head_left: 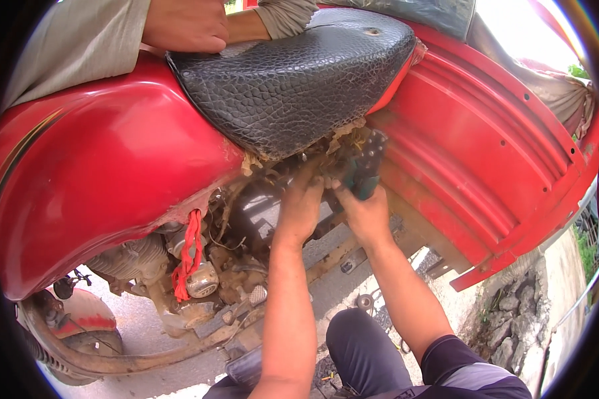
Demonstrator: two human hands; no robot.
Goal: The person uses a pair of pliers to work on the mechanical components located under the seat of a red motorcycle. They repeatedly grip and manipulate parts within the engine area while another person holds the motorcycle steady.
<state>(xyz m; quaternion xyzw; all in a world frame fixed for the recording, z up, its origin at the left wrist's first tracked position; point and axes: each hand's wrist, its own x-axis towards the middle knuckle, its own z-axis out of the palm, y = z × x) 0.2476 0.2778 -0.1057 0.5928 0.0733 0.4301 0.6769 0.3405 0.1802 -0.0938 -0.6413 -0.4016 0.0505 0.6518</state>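
Both my hands reach in under the black textured seat (293,80) of a red motor vehicle. My left hand (302,203) is closed among the dim, dirty wiring (279,174), its fingertips pressed together; what they pinch is too dark to make out. Close beside it, thumb near the left hand's, my right hand (366,211) grips a tool with dark green handles (366,185), which looks like pliers. The tool's dark head points up toward the seat's lower edge, where torn brown padding (346,133) hangs.
Another person's hand (186,25) rests by the seat's front, over the red tank (113,146). A ribbed red body panel (472,159) stands to the right. Below are the engine (136,259), a red cloth strip (189,256) and a rusty frame rail (326,263). Broken stones (512,319) lie lower right.
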